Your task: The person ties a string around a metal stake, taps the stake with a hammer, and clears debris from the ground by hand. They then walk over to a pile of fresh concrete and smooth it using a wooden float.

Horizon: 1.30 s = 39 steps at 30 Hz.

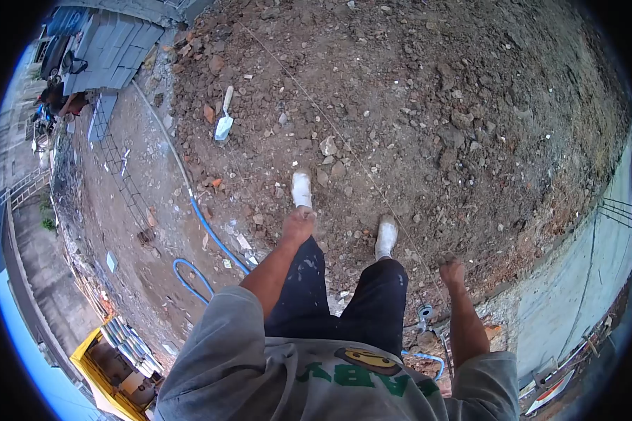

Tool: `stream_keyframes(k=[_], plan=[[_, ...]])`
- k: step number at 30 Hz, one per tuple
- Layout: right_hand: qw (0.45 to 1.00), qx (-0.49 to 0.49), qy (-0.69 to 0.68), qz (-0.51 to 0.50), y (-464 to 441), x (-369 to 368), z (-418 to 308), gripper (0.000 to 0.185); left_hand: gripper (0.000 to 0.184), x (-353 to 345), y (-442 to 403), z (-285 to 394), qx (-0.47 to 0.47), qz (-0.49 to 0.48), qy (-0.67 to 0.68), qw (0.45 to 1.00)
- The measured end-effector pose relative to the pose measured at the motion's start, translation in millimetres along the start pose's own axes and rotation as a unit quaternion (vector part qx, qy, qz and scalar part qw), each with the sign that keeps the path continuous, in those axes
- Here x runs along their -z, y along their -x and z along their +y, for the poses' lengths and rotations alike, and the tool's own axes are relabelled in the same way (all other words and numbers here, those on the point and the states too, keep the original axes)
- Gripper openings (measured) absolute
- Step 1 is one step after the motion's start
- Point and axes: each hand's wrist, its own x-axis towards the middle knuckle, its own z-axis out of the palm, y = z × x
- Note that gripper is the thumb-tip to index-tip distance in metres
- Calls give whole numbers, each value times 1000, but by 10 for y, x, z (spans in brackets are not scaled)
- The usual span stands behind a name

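My left hand [299, 224] is closed in front of my left thigh, near the white boot [301, 189]; anything inside its fingers is too small to make out. Out to the right, my right hand [451, 271] has curled fingers, and their contents are hidden. A thin string [339, 133] stretches diagonally over the soil and passes just left of the right hand; contact with it is unclear. The other white boot [385, 238] stands on the ground between the hands. Beyond the left boot lies a trowel [225, 123] with a pale handle and metal blade.
Stony soil [484, 140] surrounds me. A blue hose [214, 237] curls at the left, beside a wire-like frame [119, 172]. Grey blocks [112, 52] are stacked at the upper left, a yellow-edged container [91, 361] is lower left, and a concrete slab [569, 281] lies right.
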Motion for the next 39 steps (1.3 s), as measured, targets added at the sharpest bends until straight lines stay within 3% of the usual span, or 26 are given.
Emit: stream_keyframes(k=[2, 3, 4, 6, 7, 8, 10, 12, 15, 20, 21, 22, 24, 27, 29, 31, 34, 35, 37, 38, 39], plan=[[999, -44, 0, -5, -267, 393, -895, 30, 36, 146, -289, -16, 53, 27, 41, 997], [1000, 16, 2, 5, -514, 123, -930, 31, 44, 285, -429, 61, 97, 26, -33, 994], [997, 77, 2, 14, -790, -153, -1009, 32, 46, 254, -699, -95, 78, 38, -37, 996], [992, 55, 73, -84, -1203, -414, -1787, 36, 53, 123, -1248, -556, 41, 55, -53, 996], [992, 54, 86, -77, -1360, -692, -2049, 43, 68, 228, -1521, -529, 49, 10, -62, 997], [993, 55, 92, -58, -1679, -1046, -2371, 52, 71, 322, -2058, -437, 17, 14, -111, 994], [988, -18, -61, -141, -2273, -1401, -3230, 72, 78, 274, -2625, -501, -5, -7, -207, 978], [994, -29, 56, -88, -2903, -2065, -3830, 83, 81, 267, -3365, -520, -124, -30, -217, 968], [996, -66, -17, -64, -3576, -2246, -4646, 87, 75, 129, -4002, -500, -224, -92, -254, 936], [994, -61, 65, -55, -4030, -2578, -4756, 75, 58, -44, -4538, -669, -298, -131, -288, 901], [995, -40, 76, -49, -3920, -2585, -4669, 70, 47, -86, -4562, -726, -315, -107, -236, 913], [996, -12, 85, -35, -3859, -2516, -4617, 64, 46, -95, -4556, -755, -294, -118, -193, 928], [995, -66, -19, -77, -3766, -2144, -4677, 47, 45, 3, -4596, -755, -252, -121, -115, 953], [991, -92, -10, -95, -3837, -1418, -4994, 38, 38, 239, -4724, -745, -148, -164, -7, 975], [992, -42, 108, -59, -4144, -1242, -5019, 33, 41, 455, -4837, -706, -93, -197, 44, 975], [982, -17, 179, -65, -4518, -1121, -5162, 30, 43, 751, -4914, -708, -89, -161, 76, 980], [905, 175, 387, 36, -5010, -1564, -4872, 34, 46, 1057, -5161, -763, -65, -63, 56, 994], [915, 159, 370, 3, -5048, -1651, -4856, 35, 46, 1129, -5226, -779, -51, -25, 39, 998], [926, 139, 345, -60, -5118, -1526, -5130, 40, 50, 1239, -5341, -741, -114, 63, -13, 991], [922, 151, 354, -41, -5210, -1523, -5169, 41, 52, 1284, -5456, -665, -148, 116, -30, 982], [916, 165, 364, -30, -5179, -1557, -5130, 43, 62, 1310, -5507, -566, -136, 103, -58, 984]])
